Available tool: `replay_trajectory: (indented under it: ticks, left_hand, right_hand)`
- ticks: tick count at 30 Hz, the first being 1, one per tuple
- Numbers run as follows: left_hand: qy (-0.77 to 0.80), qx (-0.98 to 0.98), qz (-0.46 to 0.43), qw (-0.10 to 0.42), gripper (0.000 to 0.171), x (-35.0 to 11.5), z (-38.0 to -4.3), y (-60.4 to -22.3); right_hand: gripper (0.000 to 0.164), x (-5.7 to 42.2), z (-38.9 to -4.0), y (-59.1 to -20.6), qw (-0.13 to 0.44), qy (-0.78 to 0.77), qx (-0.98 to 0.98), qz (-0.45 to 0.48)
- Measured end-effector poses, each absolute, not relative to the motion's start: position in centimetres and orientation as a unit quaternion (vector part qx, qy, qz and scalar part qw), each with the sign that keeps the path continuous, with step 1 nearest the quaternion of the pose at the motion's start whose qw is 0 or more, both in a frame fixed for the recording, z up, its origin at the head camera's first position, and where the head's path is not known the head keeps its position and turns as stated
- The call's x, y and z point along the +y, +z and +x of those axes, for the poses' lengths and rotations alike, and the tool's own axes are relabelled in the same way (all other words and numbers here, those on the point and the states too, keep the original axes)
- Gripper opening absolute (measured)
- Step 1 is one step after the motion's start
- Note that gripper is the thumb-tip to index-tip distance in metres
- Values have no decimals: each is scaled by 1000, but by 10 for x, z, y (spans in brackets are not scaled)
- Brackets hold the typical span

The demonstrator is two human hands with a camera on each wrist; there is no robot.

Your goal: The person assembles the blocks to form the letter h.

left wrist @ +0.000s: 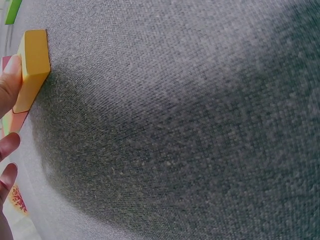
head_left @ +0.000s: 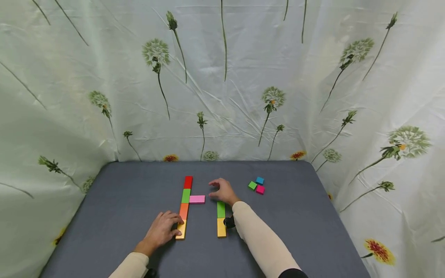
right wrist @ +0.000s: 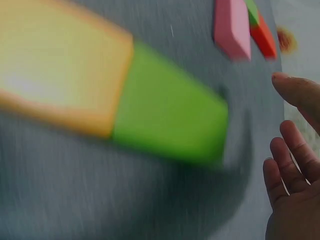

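Observation:
My left hand (head_left: 162, 228) rests at the near end of a left column of flat blocks. Its thumb touches the yellow block (left wrist: 37, 52). Beyond that block lie an orange block (head_left: 184, 211), a green block (head_left: 185, 195) and a red block (head_left: 188, 182), end to end. A pink block (head_left: 197, 199) juts right from the green one. My right hand (head_left: 224, 192), fingers spread and holding nothing, hovers at the far end of a shorter column: a green block (right wrist: 170, 107) with a yellow block (head_left: 221, 227) on its near side.
Small green (head_left: 252, 185), blue (head_left: 259, 180) and magenta (head_left: 260, 189) blocks sit together at the back right of the grey table (head_left: 295, 216). A flower-patterned curtain (head_left: 222, 96) hangs behind the table.

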State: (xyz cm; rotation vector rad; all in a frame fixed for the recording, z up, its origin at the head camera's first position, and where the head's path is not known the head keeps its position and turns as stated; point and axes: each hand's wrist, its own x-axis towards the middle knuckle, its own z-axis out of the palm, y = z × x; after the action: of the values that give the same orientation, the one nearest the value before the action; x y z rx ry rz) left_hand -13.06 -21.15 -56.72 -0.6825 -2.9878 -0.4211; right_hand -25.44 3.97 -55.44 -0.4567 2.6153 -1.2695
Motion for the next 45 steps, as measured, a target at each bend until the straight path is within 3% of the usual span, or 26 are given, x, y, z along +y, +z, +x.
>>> replay_trajectory:
  ticks: [14,21,31,37,45]
  left_hand:
    - [-134,-970,-201,6,31,-209,-131,-566]
    - [-134,-971,-196,3,30,-209,-131,-567]
    - [-132,-970,-202,8,30,-209,-131,-567]
    - [-128,-971,-204,12,30,-210,-130,-567]
    - [-129,-971,-200,11,31,-209,-130,-567]
  right_hand:
    - [31,134,-266,-554,15,-415,907,-66]
    - [29,167,-266,-562,-4,-388,919,-77]
    - [30,182,-268,-560,47,-324,937,-126]
    - [34,185,-268,-556,88,-311,940,-109]
    - [32,185,-267,-558,98,-316,940,-80]
